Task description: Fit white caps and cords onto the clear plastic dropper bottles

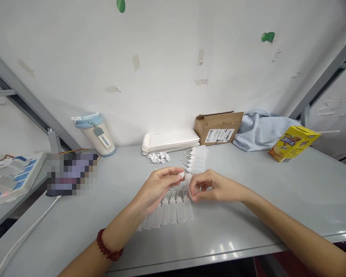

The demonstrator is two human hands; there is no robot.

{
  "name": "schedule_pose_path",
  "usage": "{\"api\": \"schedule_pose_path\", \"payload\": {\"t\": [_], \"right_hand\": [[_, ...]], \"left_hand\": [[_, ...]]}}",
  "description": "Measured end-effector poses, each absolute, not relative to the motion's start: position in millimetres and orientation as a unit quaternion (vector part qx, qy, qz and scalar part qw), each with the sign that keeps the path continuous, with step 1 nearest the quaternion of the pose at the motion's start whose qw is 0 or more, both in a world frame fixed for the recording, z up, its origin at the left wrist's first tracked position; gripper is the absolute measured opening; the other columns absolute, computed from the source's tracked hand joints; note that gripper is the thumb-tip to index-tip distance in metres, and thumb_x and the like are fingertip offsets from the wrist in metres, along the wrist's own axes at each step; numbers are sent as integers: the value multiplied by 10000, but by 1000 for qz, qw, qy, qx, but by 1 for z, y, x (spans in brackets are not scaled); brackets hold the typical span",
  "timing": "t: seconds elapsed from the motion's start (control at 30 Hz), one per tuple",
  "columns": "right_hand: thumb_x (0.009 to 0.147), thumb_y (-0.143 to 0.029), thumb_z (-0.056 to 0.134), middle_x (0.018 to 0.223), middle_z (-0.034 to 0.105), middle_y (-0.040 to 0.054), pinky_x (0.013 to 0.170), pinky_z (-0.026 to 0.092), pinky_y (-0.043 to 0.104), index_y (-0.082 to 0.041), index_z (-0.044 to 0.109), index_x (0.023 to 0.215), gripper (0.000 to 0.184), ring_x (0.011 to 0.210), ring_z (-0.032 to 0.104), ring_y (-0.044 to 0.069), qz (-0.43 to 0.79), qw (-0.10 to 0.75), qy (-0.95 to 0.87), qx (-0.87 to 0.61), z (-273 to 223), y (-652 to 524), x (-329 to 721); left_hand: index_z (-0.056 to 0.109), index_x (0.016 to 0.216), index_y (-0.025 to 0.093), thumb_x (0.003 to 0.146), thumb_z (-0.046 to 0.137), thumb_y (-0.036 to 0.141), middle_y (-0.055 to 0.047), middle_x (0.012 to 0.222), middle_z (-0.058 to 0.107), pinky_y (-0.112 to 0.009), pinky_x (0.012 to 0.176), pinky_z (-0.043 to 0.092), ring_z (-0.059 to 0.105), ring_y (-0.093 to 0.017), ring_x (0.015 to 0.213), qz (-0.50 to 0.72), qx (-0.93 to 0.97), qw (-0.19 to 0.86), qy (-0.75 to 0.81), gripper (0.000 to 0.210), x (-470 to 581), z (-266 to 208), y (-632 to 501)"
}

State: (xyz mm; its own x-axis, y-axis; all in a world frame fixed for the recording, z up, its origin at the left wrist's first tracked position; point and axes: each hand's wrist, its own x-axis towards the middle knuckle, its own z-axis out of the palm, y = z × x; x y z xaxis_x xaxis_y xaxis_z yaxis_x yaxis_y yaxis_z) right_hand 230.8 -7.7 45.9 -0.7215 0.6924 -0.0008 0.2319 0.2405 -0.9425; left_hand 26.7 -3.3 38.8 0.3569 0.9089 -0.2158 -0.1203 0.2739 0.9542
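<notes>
Between the thumb and fingers of my left hand [161, 186] is a small white cap [181, 174]. My right hand [209, 186] pinches a small translucent plastic bottle [189, 180], whose top is close to that cap; I cannot tell if the two touch. Below both hands lies a row of several like bottles [173, 211] with thin loops at their necks, partly covered by my left hand and forearm. Beyond the hands, more such bottles [197, 158] lie side by side, necks to the left. A heap of white caps [159, 157] sits left of these.
Along the wall stand a blue-lidded tumbler [96, 134], a stack of white trays [171, 140], a cardboard box [219, 129], a pale blue cloth [258, 130] and a yellow carton [292, 144]. At left are a blurred phone-like device [72, 175] with a white cable and a power strip [19, 179].
</notes>
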Motion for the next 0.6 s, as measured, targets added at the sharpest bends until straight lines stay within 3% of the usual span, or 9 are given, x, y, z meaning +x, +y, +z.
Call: {"api": "schedule_pose_path", "payload": {"t": [0.23, 0.47, 0.6], "right_hand": [[746, -137, 587, 737, 622, 4, 592, 394, 215, -145, 620, 738, 35, 628, 521, 95, 541, 195, -765, -288, 40, -8, 228], [731, -126, 575, 688, 586, -4, 531, 386, 201, -141, 603, 717, 34, 587, 512, 86, 560, 244, -735, -293, 38, -8, 225], [733, -156, 600, 750, 606, 24, 520, 434, 205, -128, 579, 683, 61, 598, 584, 98, 622, 268, -683, -273, 33, -7, 223]], "left_hand": [[676, 886, 148, 702, 716, 183, -59, 875, 686, -308, 912, 445, 623, -157, 882, 417, 378, 729, 390, 191, 35, 39, -12], [642, 882, 150, 695, 722, 164, -56, 835, 677, -295, 826, 472, 625, -162, 850, 424, 364, 752, 351, 204, 37, 39, -13], [610, 849, 157, 695, 729, 187, -49, 869, 664, -248, 642, 477, 616, -144, 757, 437, 389, 747, 316, 197, 39, 35, -12]]}}
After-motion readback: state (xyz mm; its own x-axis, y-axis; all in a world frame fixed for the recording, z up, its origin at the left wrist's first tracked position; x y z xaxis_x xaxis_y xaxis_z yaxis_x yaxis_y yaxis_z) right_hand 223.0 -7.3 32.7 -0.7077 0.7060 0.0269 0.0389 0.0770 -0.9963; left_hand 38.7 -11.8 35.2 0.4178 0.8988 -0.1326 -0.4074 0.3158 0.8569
